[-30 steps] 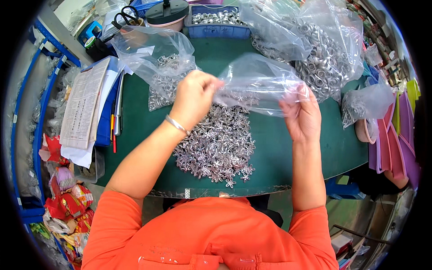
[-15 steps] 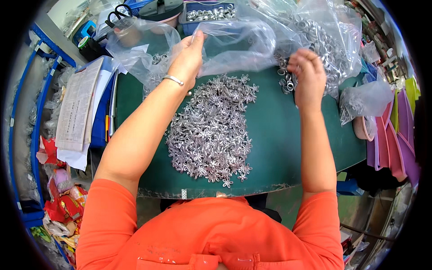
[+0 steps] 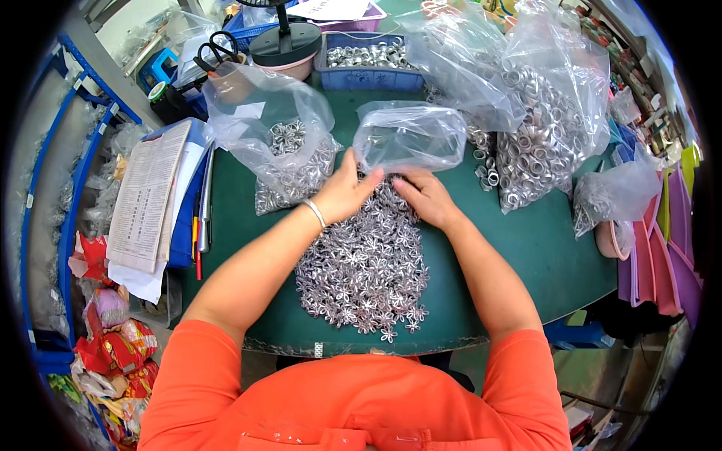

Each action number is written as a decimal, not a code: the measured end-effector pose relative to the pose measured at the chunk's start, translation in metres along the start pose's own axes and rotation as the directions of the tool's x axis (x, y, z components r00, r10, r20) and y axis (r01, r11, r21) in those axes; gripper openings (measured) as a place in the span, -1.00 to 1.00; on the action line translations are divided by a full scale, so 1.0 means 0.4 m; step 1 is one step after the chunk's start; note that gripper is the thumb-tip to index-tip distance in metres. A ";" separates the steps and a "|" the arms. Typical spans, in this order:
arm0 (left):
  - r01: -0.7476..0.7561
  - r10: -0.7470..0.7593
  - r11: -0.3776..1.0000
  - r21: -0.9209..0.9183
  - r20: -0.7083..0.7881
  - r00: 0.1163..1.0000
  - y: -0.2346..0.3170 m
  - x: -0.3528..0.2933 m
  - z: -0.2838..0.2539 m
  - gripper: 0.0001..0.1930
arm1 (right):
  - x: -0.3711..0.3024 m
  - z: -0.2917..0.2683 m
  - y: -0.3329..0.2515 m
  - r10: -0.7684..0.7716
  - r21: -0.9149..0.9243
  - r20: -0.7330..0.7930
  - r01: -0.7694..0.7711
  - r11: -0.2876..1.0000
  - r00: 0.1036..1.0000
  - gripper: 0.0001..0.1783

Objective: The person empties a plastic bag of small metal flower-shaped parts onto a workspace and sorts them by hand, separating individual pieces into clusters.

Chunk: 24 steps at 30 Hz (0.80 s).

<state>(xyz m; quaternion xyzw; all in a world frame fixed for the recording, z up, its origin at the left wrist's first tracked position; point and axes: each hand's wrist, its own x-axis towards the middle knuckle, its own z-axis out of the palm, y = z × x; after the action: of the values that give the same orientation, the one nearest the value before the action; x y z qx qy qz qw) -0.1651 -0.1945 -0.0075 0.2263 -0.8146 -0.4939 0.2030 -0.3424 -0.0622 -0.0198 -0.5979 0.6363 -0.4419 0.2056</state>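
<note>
The right hand point(image 3: 430, 197) has just come in from well out to the side, where half a second earlier it was apart from the bag point(image 3: 410, 143), and now meets the bag's near edge. The left hand point(image 3: 340, 198), which had the bag stretched out to the left and farther from the body, has come back to the near left corner. With them the bag has come down close to the worktop point(image 3: 556, 259), just past the far end of the flowers point(image 3: 365, 270), and its clear film stands in a rounded, open shape with nothing to be seen inside.

For the work, I judge, this matters: bag and flowers now meet between the two hands, rather than the bag being handled by one side alone. The pile itself looks much as it did, a long heap of silvery pieces running from the hands toward the body, so I take it that no great part of it has been shifted.

The left thumb stands off from the fingers with film about them, and the right fingers are bent at the edge with the thumb over the flowers. How firmly either one grips film or pieces I cannot tell. The left bag point(image 3: 297, 177) and the ring bag point(image 3: 538, 161) stand apart from the hands, one on each side
</note>
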 end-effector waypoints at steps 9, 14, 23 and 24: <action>0.170 -0.062 0.816 -0.553 0.210 0.976 0.021 -0.042 -0.014 -0.37 | -0.123 0.008 -0.142 0.030 0.541 -0.003 -0.024 0.841 1.000 -0.78; -0.212 0.274 0.929 -0.303 0.177 0.945 0.095 -0.123 -0.043 -0.37 | -0.198 0.009 -0.241 -0.294 0.124 0.064 0.285 0.951 0.954 -0.77; -0.618 0.613 0.781 -0.087 0.292 0.734 0.164 -0.225 -0.071 -0.81 | -0.229 -0.083 -0.258 -0.397 -0.242 -0.167 0.353 0.904 0.902 -0.69; -0.650 0.627 0.759 -0.048 0.327 0.707 0.172 -0.232 -0.074 -0.84 | -0.217 -0.102 -0.244 -0.372 -0.403 -0.243 0.256 0.879 0.896 -0.75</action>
<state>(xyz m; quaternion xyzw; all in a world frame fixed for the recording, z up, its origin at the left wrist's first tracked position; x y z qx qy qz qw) -0.0844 -0.1346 0.0571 -0.1465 -0.8811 -0.3942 0.2165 -0.3009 0.0427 0.0573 -0.6437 0.6240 -0.4345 -0.0867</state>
